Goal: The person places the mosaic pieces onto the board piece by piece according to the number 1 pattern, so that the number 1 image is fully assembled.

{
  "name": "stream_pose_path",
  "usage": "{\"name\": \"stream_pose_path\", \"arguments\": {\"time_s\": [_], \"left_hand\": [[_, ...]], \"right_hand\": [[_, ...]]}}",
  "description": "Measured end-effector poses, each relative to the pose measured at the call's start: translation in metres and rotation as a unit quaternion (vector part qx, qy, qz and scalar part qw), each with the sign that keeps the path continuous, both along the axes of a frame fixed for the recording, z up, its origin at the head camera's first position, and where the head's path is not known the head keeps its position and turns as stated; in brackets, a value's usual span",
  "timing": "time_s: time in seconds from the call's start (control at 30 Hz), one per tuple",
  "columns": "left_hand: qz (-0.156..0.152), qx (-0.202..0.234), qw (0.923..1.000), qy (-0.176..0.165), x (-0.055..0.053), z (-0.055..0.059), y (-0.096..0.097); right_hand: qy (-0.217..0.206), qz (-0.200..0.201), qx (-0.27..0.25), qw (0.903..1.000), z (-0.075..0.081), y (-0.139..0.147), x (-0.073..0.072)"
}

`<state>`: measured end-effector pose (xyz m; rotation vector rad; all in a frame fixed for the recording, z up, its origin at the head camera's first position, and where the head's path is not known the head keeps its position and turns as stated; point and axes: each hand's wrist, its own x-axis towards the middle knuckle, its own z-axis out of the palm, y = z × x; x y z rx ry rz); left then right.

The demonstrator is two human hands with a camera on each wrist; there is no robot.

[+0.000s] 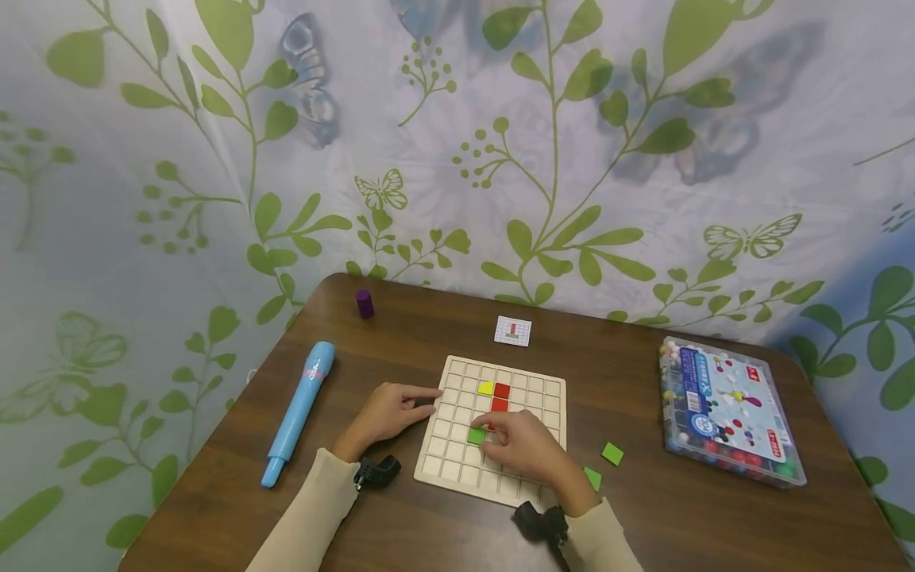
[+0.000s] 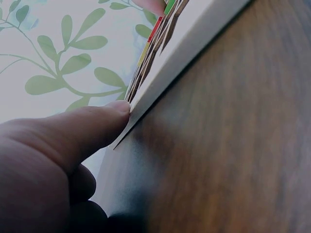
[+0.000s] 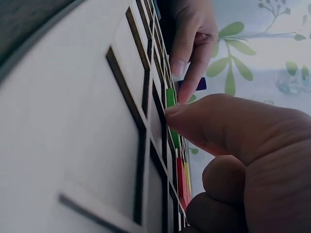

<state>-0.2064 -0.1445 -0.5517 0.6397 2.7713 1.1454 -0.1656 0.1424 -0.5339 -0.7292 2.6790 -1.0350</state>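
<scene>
Head: The right hand point(image 1: 525, 449) pinches the green tile point(image 1: 476, 435) on the grid board point(image 1: 433, 466); the left hand point(image 1: 386, 411), fingers extended, touches the board's left edge. Tile presumably light, stiff; hold by opposite edges. Adjacent red tiles point(image 1: 502, 391) may restrict finger clearance. Loose green tiles point(image 1: 611, 454): on tabletop point(image 1: 400, 540), right.

Left wrist: Fingertip point(image 2: 121, 108) contacts board rim.

Right wrist: Fingertip contacts green tile.

"What sort of place is this?"
"A tabletop play corner; whether in a home or a classroom, I can't tell."
"What shows it?"
"A grid board point(image 1: 443, 450) between the side edges of a brown table point(image 1: 615, 365), a case of coloured balls point(image 1: 732, 409) near its right edge, and a leaf-and-butterfly backdrop point(image 1: 422, 155) rising behind the far edge."
</scene>
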Motion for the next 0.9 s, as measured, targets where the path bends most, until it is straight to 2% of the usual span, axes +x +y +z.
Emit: {"name": "stream_pose_path", "arguments": {"time_s": [0.37, 0.9], "left_hand": [[0.003, 0.000, 0.9999, -0.010, -0.001, 0.000, 0.002], [0.005, 0.004, 1.0000, 0.000, 0.000, -0.004, 0.002]], "right_hand": [[-0.018, -0.002, -0.003, 0.9998, 0.000, 0.003, -0.002], [0.017, 0.020, 0.010, 0.9996, 0.008, 0.012, 0.000]]}}
